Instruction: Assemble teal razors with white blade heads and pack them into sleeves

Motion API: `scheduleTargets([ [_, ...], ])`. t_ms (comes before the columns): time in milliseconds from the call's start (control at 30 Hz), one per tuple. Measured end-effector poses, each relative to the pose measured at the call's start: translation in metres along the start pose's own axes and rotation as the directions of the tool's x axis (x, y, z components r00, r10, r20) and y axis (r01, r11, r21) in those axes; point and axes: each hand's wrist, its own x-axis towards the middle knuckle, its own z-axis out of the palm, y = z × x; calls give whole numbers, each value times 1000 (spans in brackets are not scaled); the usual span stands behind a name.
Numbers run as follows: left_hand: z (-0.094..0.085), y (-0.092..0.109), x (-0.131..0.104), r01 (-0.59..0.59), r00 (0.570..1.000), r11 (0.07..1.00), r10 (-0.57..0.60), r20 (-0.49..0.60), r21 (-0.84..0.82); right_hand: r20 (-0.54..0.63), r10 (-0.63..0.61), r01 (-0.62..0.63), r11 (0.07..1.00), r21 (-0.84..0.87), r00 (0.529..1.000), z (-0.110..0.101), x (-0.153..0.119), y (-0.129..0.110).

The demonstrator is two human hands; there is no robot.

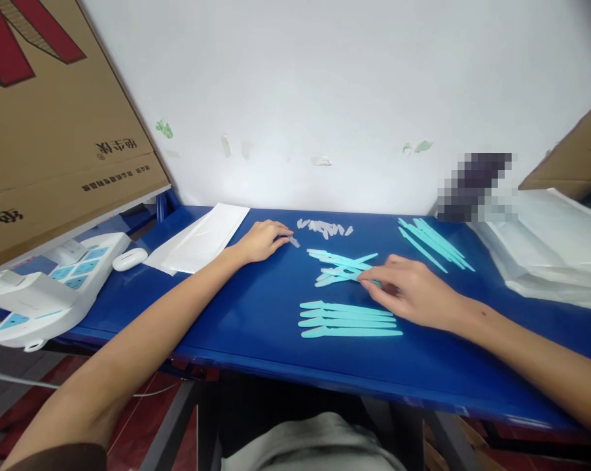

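My left hand [264, 241] rests on the blue table, its fingertips closed on a small translucent blade cap [294, 241]. Several more such caps [324, 227] lie in a loose heap just right of it. With thumb and forefinger, my right hand [407, 291] pinches the handle end of a teal eyebrow razor [347, 277] in a crossed pile. Which razor of the pile is gripped is hard to make out. Nearer the front edge, several teal razors [349, 324] lie side by side in a row, heads to the left. Another bunch of teal razors [435, 242] lies slanted at the back right.
White plastic bags [211, 235] lie at the left, beside a white rounded case [130, 259] and a power strip [91, 268] with plugged-in chargers. A big cardboard box [64, 124] leans at far left. More white bags [555, 255] cover the right end. Behind stands a white wall [300, 98].
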Motion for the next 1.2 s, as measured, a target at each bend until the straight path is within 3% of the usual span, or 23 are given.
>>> scheduleTargets([
  [100, -5, 1, -15, -29, 999, 999, 28, -25, -44, -87, -12, 10, 1000, -18, 996, 3, 0, 2],
  [333, -16, 19, -23, -103, 993, 984, 109, 35, -146, -246, 129, -114, 991, 72, 961, -1, -4, -2],
  [600, -31, 24, -30, -113, 988, 991, 120, 102, -68, -254, 30, 5, 991, 136, 967, -3, -7, -8],
  [800, -45, 28, -35, -65, 980, 989, 89, 180, -135, -321, -35, 107, 973, 207, 946, -1, -11, -1],
  [933, -42, 26, -32, -88, 978, 985, 114, 173, -151, -273, -5, 38, 992, 117, 962, 0, -7, -1],
  [1200, -35, 25, -31, -147, 980, 984, 158, 119, -96, -125, -163, 174, 981, 84, 979, 7, -3, -5],
])
